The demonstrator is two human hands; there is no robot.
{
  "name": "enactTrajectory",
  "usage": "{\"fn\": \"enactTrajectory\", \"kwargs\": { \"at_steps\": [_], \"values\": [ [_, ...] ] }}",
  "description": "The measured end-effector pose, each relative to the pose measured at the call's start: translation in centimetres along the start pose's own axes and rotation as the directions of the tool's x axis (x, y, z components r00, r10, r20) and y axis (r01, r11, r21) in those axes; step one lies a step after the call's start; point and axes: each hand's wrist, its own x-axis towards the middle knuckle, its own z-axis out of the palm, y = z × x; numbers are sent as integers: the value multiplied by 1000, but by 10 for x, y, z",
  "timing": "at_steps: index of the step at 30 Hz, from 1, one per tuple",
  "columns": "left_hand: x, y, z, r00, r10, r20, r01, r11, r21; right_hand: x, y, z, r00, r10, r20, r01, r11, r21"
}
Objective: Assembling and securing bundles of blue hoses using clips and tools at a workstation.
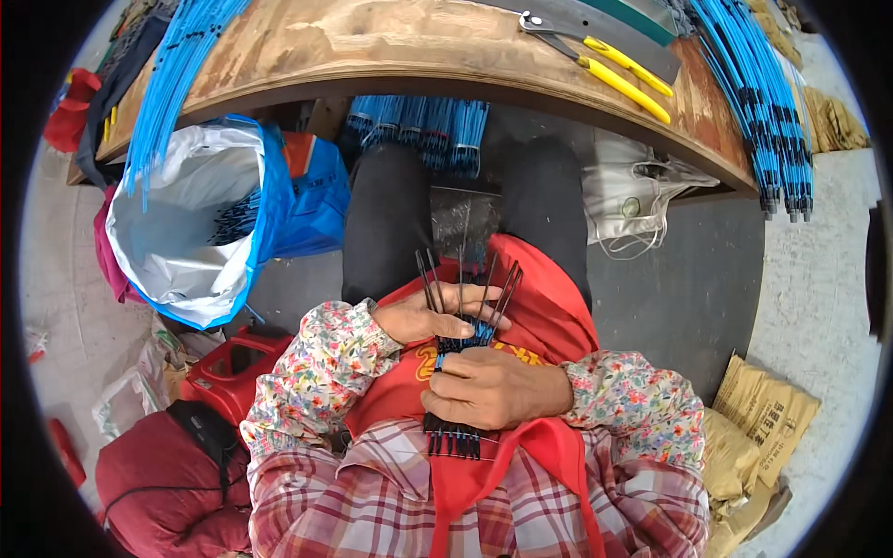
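Over my lap I hold a bundle of thin blue and black wires [453, 439], its black ends lined up in a row toward my body. Lower on the bundle, my right hand [498, 389] is closed with its fingers wrapped across it. Just beyond, my left hand [428, 316] is closed round the upper part, its thumb lying along the strands. Several black strands fan out past its fingers. My fingers cover the middle of the bundle. A red apron [549, 298] lies under both hands.
A wooden bench [326, 46] carries yellow-handled pliers [623, 84]. Blue wires hang over its left [177, 84] and right [753, 102] ends. A blue-and-white bag [186, 270] stands left of my knees, near a red plastic stool [233, 372]. Brown paper sacks [758, 414] lie at right.
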Motion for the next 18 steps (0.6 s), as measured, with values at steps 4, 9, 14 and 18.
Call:
{"fn": "enactTrajectory", "kwargs": {
  "at_steps": [4,9,14,18],
  "values": [
    [-1,-1,-1,999,0,-42,-3,999,-53,1,1,-40,977,188,104,-179,980,-93],
    [-2,0,-1,999,5,-36,-2,997,82,-35,30,-65,713,677,-182,-669,735,111],
    [-5,-2,-2,997,30,-65,-26,998,54,-33,45,-60,287,955,71,-842,217,493],
    [-7,-5,-7,997,40,-63,-34,995,97,-29,47,-62,277,960,37,-890,242,387]
  ]
}}
